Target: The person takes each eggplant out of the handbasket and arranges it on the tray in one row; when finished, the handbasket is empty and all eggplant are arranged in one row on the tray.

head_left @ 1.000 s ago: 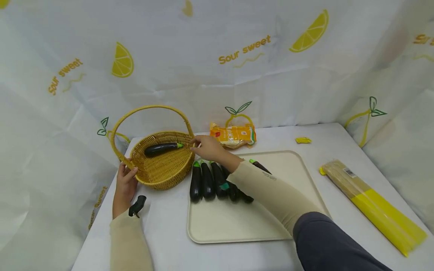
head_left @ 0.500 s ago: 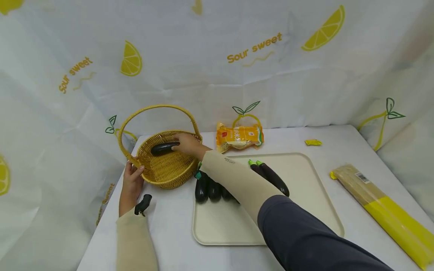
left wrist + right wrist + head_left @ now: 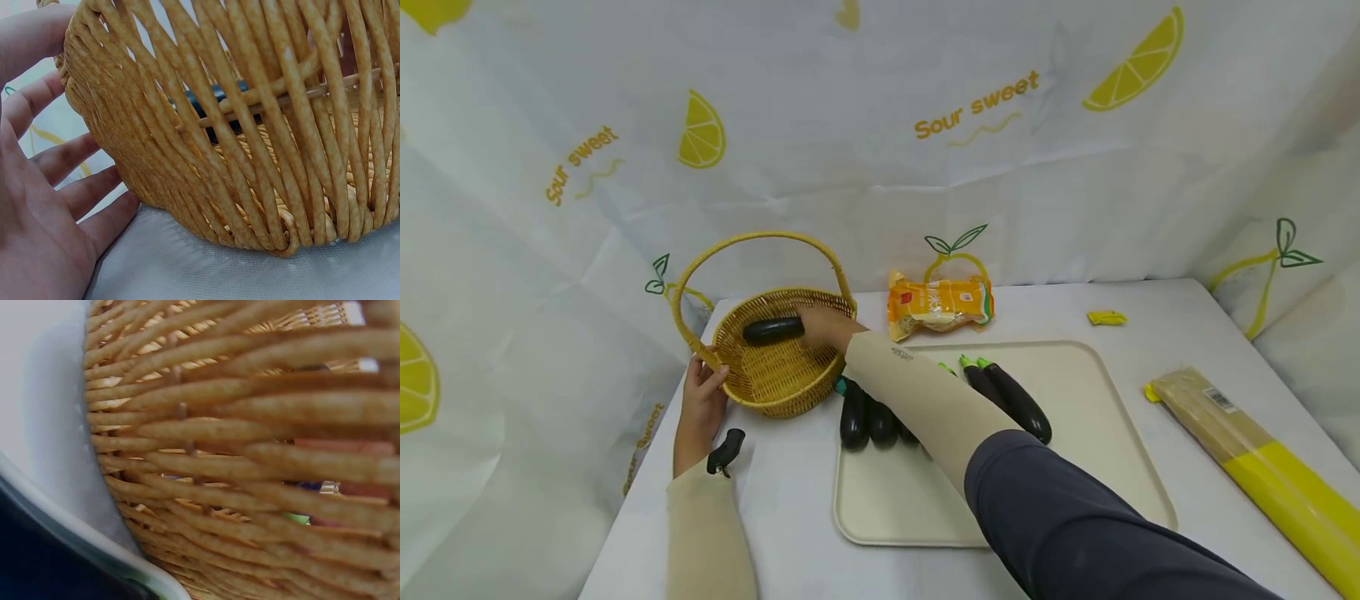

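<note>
A yellow wicker basket (image 3: 782, 407) with a tall arched handle stands on the table at the left. My left hand (image 3: 703, 390) grips its left side by the handle's base; in the left wrist view the thumb lies over the rim. A dark eggplant (image 3: 767, 331) lies inside near the back wall. My right hand (image 3: 826, 327) reaches over the right rim and holds the eggplant at its stem end, its fingertips partly hidden. Through the wicker (image 3: 187, 431) in the right wrist view, bits of fingers and a green stem (image 3: 299, 519) show.
Right of the basket lies a cream tray (image 3: 917, 512) with several eggplants (image 3: 1018, 400), partly covered by my right sleeve. Behind it sits an orange food packet (image 3: 940, 307). A small yellow packet (image 3: 1107, 317) and a long noodle-like pack (image 3: 1255, 454) lie on the right.
My right hand has moved from the basket's right rim inward onto the eggplant's stem end. The left hand keeps its grip on the basket. The head view has shifted slightly left.
</note>
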Demonstrator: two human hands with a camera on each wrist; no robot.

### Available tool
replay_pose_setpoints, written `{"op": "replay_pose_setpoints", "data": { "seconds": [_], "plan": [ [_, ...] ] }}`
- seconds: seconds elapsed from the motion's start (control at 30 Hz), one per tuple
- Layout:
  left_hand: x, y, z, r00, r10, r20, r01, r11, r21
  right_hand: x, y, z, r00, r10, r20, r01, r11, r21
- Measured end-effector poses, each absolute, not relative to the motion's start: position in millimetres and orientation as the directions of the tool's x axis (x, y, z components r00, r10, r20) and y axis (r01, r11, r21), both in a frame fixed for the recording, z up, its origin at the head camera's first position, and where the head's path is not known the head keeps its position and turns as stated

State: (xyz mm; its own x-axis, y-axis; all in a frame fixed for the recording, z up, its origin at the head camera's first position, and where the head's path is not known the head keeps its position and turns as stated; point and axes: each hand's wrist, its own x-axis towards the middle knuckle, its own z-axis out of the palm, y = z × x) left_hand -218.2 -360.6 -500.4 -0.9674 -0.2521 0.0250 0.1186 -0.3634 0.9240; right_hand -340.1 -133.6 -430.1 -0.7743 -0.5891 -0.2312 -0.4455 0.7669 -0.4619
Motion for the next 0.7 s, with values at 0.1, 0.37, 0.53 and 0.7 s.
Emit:
{"op": "replay_pose_setpoints", "data": {
  "seconds": [0.1,0.37,0.53,0.7],
  "plan": [
    [-218,-360,-500,-0.966,-0.259,0.023,0.117,-0.353,0.928,-341,-136,-435,-0.782,-0.577,-0.237,-0.461,0.790,-0.403],
    [-216,-357,-504,-0.966,-0.259,0.008,0.107,-0.371,0.923,-342,-136,-447,-0.759,-0.595,-0.265,-0.523,0.799,-0.297],
    [-217,-356,-504,-0.968,-0.251,0.021,0.118,-0.379,0.918,-335,-134,-437,-0.727,-0.634,-0.264,-0.545,0.767,-0.340],
    [-219,-358,-499,-0.968,-0.250,0.027,0.122,-0.373,0.920,-327,-138,-420,-0.699,-0.666,-0.260,-0.577,0.740,-0.346]
  ]
}}
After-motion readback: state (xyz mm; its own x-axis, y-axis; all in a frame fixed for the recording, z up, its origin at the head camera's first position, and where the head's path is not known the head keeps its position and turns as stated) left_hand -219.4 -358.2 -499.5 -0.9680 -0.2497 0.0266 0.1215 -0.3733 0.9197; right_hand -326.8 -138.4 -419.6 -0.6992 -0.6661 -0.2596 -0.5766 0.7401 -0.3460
